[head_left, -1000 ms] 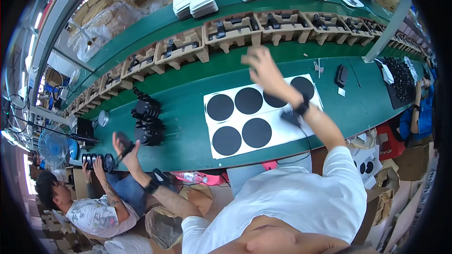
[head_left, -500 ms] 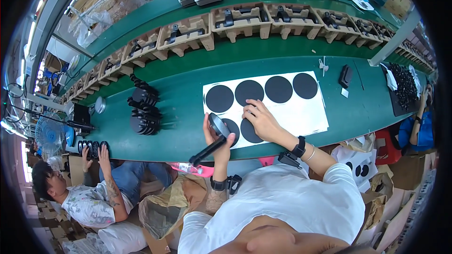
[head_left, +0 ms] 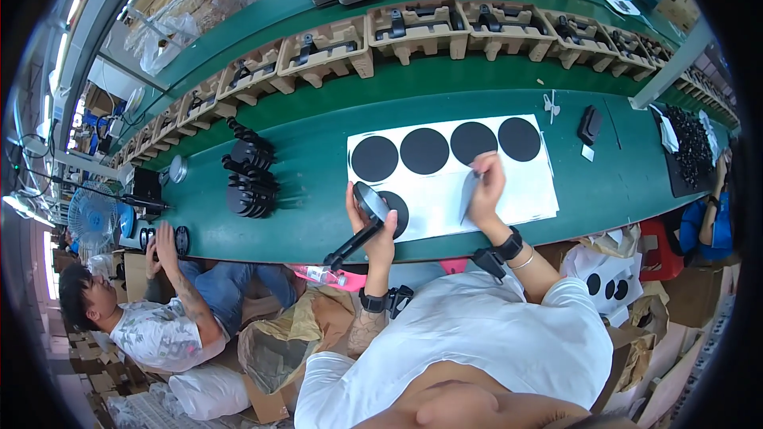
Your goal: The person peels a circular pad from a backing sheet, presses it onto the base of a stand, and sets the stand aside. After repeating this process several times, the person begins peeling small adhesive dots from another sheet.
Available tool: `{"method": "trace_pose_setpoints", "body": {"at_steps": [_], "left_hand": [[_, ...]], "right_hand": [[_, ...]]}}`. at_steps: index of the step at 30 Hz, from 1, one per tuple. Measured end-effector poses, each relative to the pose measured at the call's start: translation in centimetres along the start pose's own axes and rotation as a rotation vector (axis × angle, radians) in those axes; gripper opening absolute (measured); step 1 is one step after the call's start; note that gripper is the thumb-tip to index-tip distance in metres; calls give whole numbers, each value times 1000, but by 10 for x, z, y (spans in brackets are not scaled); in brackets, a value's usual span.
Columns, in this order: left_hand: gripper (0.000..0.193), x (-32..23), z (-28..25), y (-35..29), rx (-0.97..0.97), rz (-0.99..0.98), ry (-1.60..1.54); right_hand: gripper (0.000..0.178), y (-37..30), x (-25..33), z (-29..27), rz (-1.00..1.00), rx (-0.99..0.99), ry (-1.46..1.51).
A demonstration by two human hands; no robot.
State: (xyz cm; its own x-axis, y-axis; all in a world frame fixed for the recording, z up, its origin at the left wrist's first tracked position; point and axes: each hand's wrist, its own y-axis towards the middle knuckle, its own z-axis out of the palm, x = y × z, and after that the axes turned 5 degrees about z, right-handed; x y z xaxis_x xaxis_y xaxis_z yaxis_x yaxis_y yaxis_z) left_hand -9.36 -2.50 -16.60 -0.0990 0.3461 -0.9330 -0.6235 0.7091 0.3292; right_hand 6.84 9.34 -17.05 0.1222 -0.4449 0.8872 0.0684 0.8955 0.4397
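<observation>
My left hand grips a black stand by its round base, with the stand's arm slanting down toward the table's front edge. Pinched in my right hand is a round sticker, lifted off and seen nearly edge-on, its pale side showing. Under it lies a white sticker sheet. Along the sheet's far side runs a row of black round stickers, one partly behind my right hand. A single black sticker remains in the near row, partly hidden by the stand and my left hand.
Several black stands cluster on the green table to the left. Moulded cardboard trays with black parts line the far side. A small black block and a heap of black parts lie right. A co-worker sits at left.
My right hand has peeled a round sticker from the near row, raising it and moving right. The left hand still holds the stand. The co-worker's hands have drawn together.
</observation>
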Motion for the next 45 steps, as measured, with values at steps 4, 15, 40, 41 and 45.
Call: {"method": "trace_pose_setpoints", "body": {"at_steps": [4, 15, 40, 41, 45], "left_hand": [[75, -25, 0, 10, 0, -135, -214], [94, -110, 47, 17, 307, -102, -644], [96, -125, 52, 11, 284, -38, -617], [95, -125, 52, 12, 290, -36, -637], [89, -127, 53, 15, 314, -46, -664]], "right_hand": [[22, 15, 50, 1, 172, -109, 354], [15, 8, 147, 7, 621, 436, 558], [12, 3, 148, 11, 568, 412, 643], [12, 3, 149, 11, 550, 407, 623], [12, 3, 152, 12, 501, 393, 563]]}}
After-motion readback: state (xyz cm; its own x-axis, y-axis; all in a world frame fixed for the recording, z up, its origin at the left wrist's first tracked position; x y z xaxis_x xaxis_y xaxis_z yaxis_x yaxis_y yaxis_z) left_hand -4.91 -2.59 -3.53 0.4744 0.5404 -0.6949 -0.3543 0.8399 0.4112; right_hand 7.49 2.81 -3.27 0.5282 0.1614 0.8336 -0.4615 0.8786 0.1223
